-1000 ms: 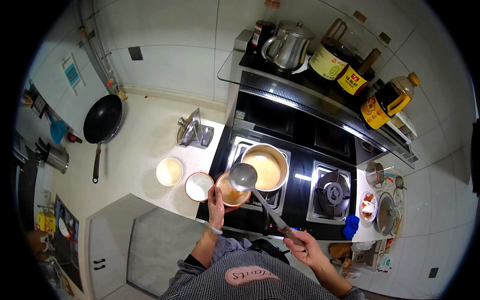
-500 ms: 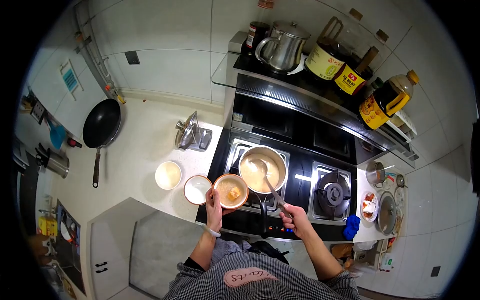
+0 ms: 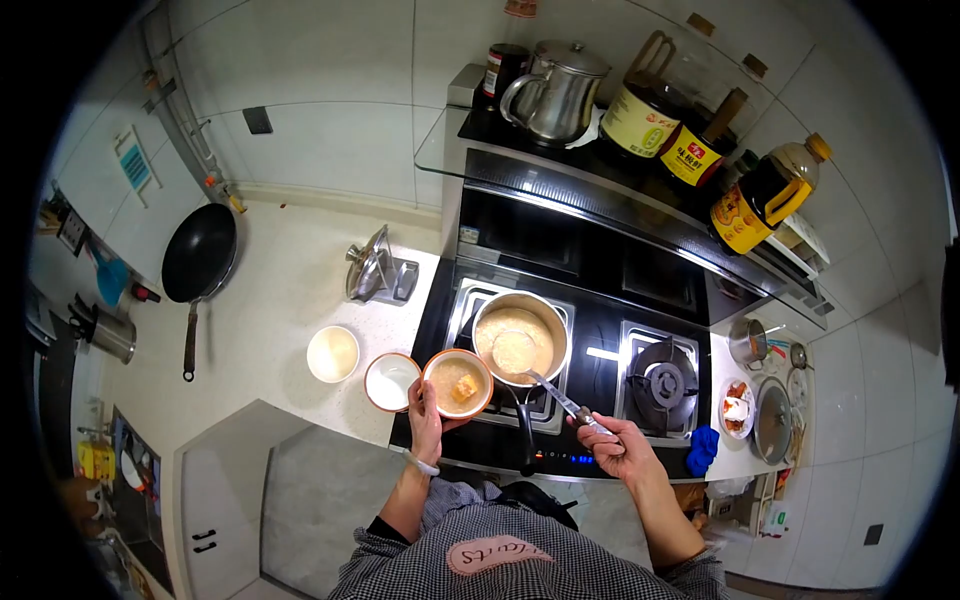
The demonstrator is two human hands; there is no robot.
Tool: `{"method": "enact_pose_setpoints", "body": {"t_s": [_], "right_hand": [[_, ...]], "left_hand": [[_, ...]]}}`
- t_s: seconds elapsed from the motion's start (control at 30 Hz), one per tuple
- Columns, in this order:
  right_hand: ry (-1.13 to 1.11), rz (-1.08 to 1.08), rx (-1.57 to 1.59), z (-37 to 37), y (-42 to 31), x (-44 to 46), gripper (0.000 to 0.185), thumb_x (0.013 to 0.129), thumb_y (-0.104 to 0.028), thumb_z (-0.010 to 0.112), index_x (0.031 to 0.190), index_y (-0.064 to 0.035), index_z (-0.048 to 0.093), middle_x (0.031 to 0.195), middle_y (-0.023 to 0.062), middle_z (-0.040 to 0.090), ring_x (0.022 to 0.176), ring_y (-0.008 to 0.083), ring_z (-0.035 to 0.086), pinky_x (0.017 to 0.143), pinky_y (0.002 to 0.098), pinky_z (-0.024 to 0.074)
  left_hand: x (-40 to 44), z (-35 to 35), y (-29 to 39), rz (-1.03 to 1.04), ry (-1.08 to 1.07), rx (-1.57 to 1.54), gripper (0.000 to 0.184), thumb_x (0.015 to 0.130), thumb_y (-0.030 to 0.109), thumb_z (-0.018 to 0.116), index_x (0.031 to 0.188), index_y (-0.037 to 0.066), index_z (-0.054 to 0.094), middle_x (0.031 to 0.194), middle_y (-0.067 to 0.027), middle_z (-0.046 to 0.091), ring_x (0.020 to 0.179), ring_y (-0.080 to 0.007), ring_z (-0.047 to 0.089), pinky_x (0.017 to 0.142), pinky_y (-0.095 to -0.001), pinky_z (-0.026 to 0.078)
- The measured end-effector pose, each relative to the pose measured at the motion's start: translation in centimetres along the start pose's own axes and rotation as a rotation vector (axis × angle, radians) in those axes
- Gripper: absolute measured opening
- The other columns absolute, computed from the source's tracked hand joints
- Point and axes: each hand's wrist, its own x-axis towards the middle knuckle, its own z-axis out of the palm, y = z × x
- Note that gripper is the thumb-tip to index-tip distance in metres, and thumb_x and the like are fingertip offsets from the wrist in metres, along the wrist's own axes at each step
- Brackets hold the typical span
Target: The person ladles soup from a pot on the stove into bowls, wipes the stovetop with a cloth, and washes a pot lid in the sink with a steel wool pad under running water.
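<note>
My left hand (image 3: 427, 428) grips a bowl (image 3: 459, 384) with an orange rim, holding porridge and a yellowish-orange lump. It is beside the saucepan's left edge. My right hand (image 3: 621, 447) is closed around the handle of a ladle (image 3: 515, 351), whose full scoop is at the porridge surface inside the saucepan (image 3: 566, 342). The saucepan stands on the left burner, its black handle (image 3: 527, 440) pointing toward me. Left of the held bowl is a second orange-rimmed bowl (image 3: 392, 381), white inside. Farther left on the counter is a white bowl (image 3: 333, 354) with pale contents.
A lid on a metal stand (image 3: 374, 272) is behind the bowls. A black frying pan (image 3: 200, 252) lies at the left. The right burner (image 3: 664, 379) has a blue cloth (image 3: 702, 451) near it. A metal jug (image 3: 560, 92) and several sauce bottles line the shelf above.
My right hand has shifted right and slightly down. The ladle's scoop, earlier dipped in the porridge, now shows full at the surface. My left hand still holds the bowl.
</note>
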Motion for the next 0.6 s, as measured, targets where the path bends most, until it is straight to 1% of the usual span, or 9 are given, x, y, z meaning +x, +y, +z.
{"method": "enact_pose_setpoints", "body": {"t_s": [0.1,0.3,0.37,0.4,0.47,0.6], "right_hand": [[-0.03,0.019,-0.012,-0.1,-0.2,-0.4,0.033,0.098,-0.015,0.038,0.12,0.0093,0.035,0.074,0.0047,0.039,0.048,0.005,0.036,0.035,0.017,0.0308],[-0.021,-0.041,-0.094,1.6,0.8,-2.2,0.033,0.098,-0.016,0.037,0.12,0.0087,0.035,0.076,0.0056,0.043,0.049,0.004,0.036,0.035,0.0162,0.031],[-0.019,-0.052,-0.118,2.3,1.4,-3.0,0.037,0.098,-0.017,0.037,0.125,0.0091,0.034,0.078,0.0077,0.044,0.047,0.0042,0.035,0.034,0.0164,0.0319],[-0.019,-0.053,-0.119,2.6,1.7,-3.5,0.037,0.098,-0.017,0.037,0.125,0.0091,0.034,0.078,0.0077,0.044,0.047,0.0042,0.035,0.034,0.0164,0.0319],[-0.063,-0.014,-0.177,3.3,2.5,-4.3,0.037,0.099,-0.018,0.038,0.125,0.0084,0.035,0.08,0.0065,0.044,0.049,0.0043,0.035,0.033,0.016,0.0295],[-0.082,0.046,-0.126,3.8,4.4,-4.9,0.038,0.099,-0.018,0.038,0.127,0.0081,0.034,0.081,0.0075,0.044,0.052,0.0048,0.035,0.032,0.0157,0.029]], "left_hand": [[0.0,0.0,0.0,0.003,0.001,0.003,0.05,0.096,0.042,0.046,0.132,0.011,0.031,0.121,-0.0165,0.048,0.102,-0.0293,0.059,0.061,-0.0452,0.061],[-0.3,0.1,0.5,-0.014,-0.006,0.014,0.051,0.095,0.042,0.046,0.133,0.011,0.03,0.12,-0.0171,0.049,0.1,-0.0295,0.06,0.06,-0.046,0.06],[-0.3,0.1,0.4,-0.006,-0.005,0.0,0.051,0.095,0.042,0.046,0.133,0.011,0.03,0.12,-0.017,0.049,0.101,-0.0297,0.06,0.061,-0.046,0.06],[-0.3,0.2,0.3,0.001,-0.006,-0.012,0.051,0.095,0.042,0.046,0.133,0.012,0.031,0.12,-0.0168,0.049,0.101,-0.0299,0.06,0.061,-0.0459,0.06],[-0.4,0.1,0.4,-0.002,-0.008,-0.011,0.051,0.095,0.042,0.046,0.133,0.012,0.03,0.119,-0.0166,0.049,0.101,-0.0302,0.06,0.061,-0.0458,0.061],[-0.7,0.4,0.7,-0.003,-0.001,-0.007,0.049,0.096,0.041,0.045,0.133,0.013,0.03,0.121,-0.0162,0.048,0.103,-0.0307,0.058,0.061,-0.0455,0.061]]}}
